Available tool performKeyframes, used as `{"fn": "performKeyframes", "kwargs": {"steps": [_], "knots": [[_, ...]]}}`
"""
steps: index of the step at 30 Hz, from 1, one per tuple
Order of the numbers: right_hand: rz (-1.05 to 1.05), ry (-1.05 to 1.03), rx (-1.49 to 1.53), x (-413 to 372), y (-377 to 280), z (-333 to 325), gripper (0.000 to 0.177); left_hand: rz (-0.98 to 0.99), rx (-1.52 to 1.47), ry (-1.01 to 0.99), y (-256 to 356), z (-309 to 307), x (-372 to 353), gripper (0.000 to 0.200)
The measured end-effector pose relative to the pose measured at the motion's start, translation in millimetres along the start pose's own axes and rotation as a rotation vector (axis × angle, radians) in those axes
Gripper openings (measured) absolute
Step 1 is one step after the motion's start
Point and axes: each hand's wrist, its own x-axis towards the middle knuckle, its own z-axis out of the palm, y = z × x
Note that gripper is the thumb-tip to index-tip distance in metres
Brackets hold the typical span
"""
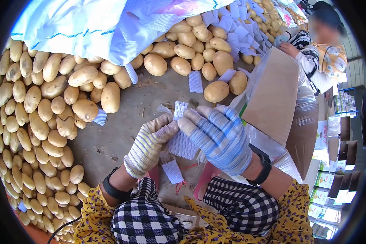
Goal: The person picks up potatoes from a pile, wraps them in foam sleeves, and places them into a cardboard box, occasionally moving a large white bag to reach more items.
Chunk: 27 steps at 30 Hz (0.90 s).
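Here both gloved hands meet above the floor [110, 138]. The left hand [150, 142] and the right hand [220, 137] each pinch the foam net sleeve [183, 144], fingers closed on its upper edge. It hangs between them. Potatoes [40, 118] lie heaped to the left, and a cardboard box [272, 93] stands just to the right.

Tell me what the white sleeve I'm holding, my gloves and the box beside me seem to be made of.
The white sleeve: likely soft foam netting, matte; its diamond mesh shows. The gloves on the left hand and right hand: knitted fabric, by the ribbed stripes. The box: brown cardboard, dull flat panels, with a glossy clear plastic liner, probably thin film.
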Motion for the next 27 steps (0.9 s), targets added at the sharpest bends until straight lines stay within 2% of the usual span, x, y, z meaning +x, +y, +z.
{"fn": "performKeyframes", "kwargs": {"steps": [4,7,10,13,15,16,17,18,19,20,21,22,25,27], "knots": [[0.034,0.040,0.019,-1,1,5,0.047,0.027,0.029,0.021,-3,-1,1,0.029],[0.441,0.041,0.502,8,0,-1,0.047,0.046,0.098,0.047,-3,-5,0,0.029],[0.824,-0.049,0.982,7,1,4,0.046,0.019,0.224,0.058,4,1,-3,0.028],[0.509,-0.192,0.499,14,-4,-8,0.055,0.056,0.316,0.082,-1,-1,0,0.026],[0.644,-0.219,0.751,10,-7,2,0.060,0.116,0.388,0.119,-1,-10,2,0.025],[0.712,-0.240,0.869,7,-7,6,0.062,0.267,0.659,0.262,2,-34,8,0.026],[0.627,-0.193,0.815,7,-6,0,0.064,0.412,0.930,0.398,3,-73,19,0.028],[0.689,-0.206,0.903,5,-5,-2,0.063,0.777,1.095,0.617,1,-131,39,0.028],[0.754,-0.219,0.986,3,-3,-3,0.063,0.768,1.580,0.909,38,-137,29,0.035],[0.821,-0.230,1.067,-1,-2,-4,0.063,0.472,1.748,1.089,58,-159,27,0.051],[0.734,-0.210,1.016,-7,0,3,0.060,0.485,1.895,1.185,71,-191,26,0.057],[0.731,-0.260,1.021,-8,-2,4,0.059,0.494,2.040,1.279,80,-217,28,0.064],[0.727,-0.390,1.025,0,-7,1,0.052,0.482,2.220,1.112,114,-226,35,0.070],[0.729,-0.467,1.035,6,-7,-2,0.050,0.343,2.198,0.997,122,-224,45,0.070]]}}
